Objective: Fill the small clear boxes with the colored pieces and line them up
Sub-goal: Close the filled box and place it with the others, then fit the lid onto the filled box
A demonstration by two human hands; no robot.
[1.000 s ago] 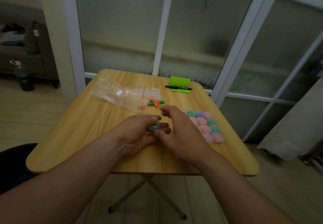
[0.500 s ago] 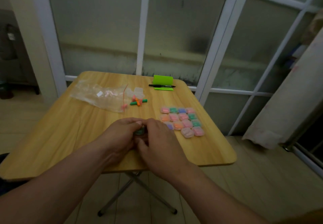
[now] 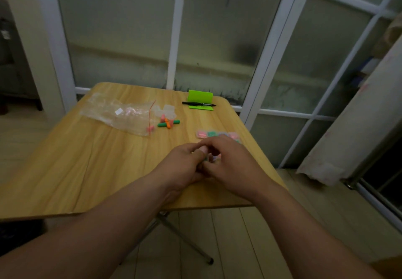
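Note:
My left hand [image 3: 182,165] and my right hand [image 3: 230,163] meet over the right half of the wooden table [image 3: 87,170]. Together they pinch a small clear box with a green piece [image 3: 205,159], mostly hidden by fingers. Behind my right hand lies the grid of filled boxes [image 3: 217,134]; only its far row shows, in pink, green and blue. Loose colored pieces [image 3: 168,123], green, orange and pink, lie in a small heap farther back. Two empty clear boxes [image 3: 166,110] sit just beyond them.
A crumpled clear plastic bag [image 3: 117,114] with a red seal strip lies at the back left of the table. A green pad [image 3: 200,102] with a black pen [image 3: 199,104] across it sits at the far edge. Glass-panelled doors stand behind the table.
Both hands, still holding the small box, have shifted right and forward, and now cover most of the grid of filled boxes. The camera has swung right as well.

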